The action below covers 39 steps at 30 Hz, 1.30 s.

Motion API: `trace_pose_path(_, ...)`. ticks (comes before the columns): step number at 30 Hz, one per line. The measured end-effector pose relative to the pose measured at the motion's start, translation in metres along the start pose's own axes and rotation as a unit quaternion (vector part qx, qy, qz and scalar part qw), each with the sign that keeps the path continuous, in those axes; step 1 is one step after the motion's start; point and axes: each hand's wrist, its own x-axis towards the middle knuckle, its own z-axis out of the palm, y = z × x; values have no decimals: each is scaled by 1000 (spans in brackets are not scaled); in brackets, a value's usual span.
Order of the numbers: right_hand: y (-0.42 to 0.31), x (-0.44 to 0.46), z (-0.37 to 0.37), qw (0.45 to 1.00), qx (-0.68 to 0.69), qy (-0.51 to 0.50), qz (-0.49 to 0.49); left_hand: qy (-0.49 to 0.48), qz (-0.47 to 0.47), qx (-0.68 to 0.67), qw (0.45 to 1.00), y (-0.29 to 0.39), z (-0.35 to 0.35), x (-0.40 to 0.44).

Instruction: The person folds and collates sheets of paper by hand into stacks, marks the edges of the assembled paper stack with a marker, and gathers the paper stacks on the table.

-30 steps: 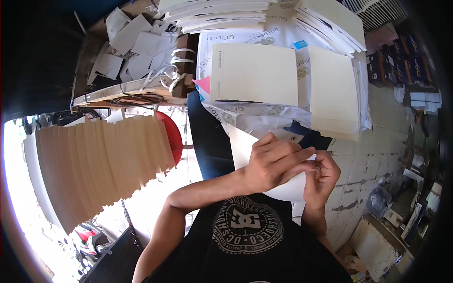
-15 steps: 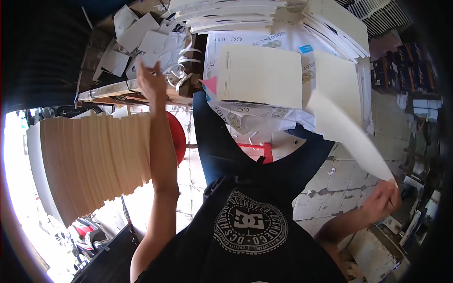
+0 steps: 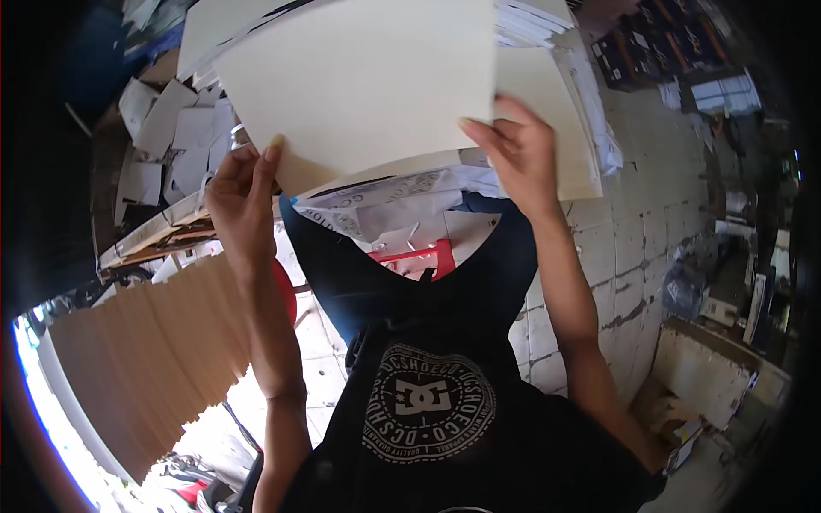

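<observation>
at far left, showing a fanned stack of brown boards (image 3: 150, 368), now lower in view than half a second ago; above that, showing a heap of paper scraps (image 3: 184, 128) in a wooden tray (image 3: 158, 227), no longer reached over with the left hand (image 3: 244, 184) spread open; now pinching with that hand, between thumb and curled fingers, the lower left corner of a cream sheet (image 3: 368, 85); behind the left forearm (image 3: 269, 333), showing part of a red round seat (image 3: 286, 295); in the upper middle, holding the cream sheet raised and slightly bowed over the table, hiding most of the surface in plain view half a second ago; under its near edge, showing printed wrapping paper (image 3: 428, 182), and lower, between the knees, a red frame (image 3: 445, 258); at the sheet's right edge, near the lower corner, gripping with the right hand (image 3: 526, 154), thumb on top, after holding a sheet far out to the right half a second ago; just beyond, showing a cream pile (image 3: 581, 162) at the table's side; at upper right, dark blue boxes (image 3: 658, 43), higher in view than before.
</observation>
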Motion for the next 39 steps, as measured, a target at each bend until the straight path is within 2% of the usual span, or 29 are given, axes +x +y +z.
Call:
trace_pose_path(2,21,11,-9,983,-171,-68,10,-3,9,137,991,-19,-10,0)
trace_pose_path(3,26,13,-12,962,-252,-102,17,12,12,155,988,-26,-9,0)
trace_pose_path(5,34,15,-11,957,-266,-111,-18,43,18,193,980,-38,-6,1)
trace_pose_path(7,51,17,-16,940,-312,-135,-45,30,-7,213,977,-51,-11,5)
trace_pose_path(8,54,17,-18,935,-316,-162,7,23,-17,227,973,-57,-13,7)
trace_pose_path(11,72,16,-20,916,-366,-156,-57,13,-26,266,963,-69,-16,12)
trace_pose_path(19,78,16,-22,916,-364,-166,-21,23,-21,272,962,-79,-13,16)
trace_pose_path(22,77,16,-22,916,-365,-163,-22,23,-37,347,937,-69,-7,17)
trace_pose_path(32,79,15,-22,919,-362,-148,-41,28,-23,354,935,-75,-8,21)
trace_pose_path(35,77,15,-20,933,-327,-146,-30,28,-30,368,929,-71,-5,20)
trace_pose_path(38,56,17,-23,914,-356,-194,22,35,-29,360,932,-74,-6,21)
trace_pose_path(39,58,15,-20,923,-346,-167,1,35,-27,365,930,-74,-7,22)
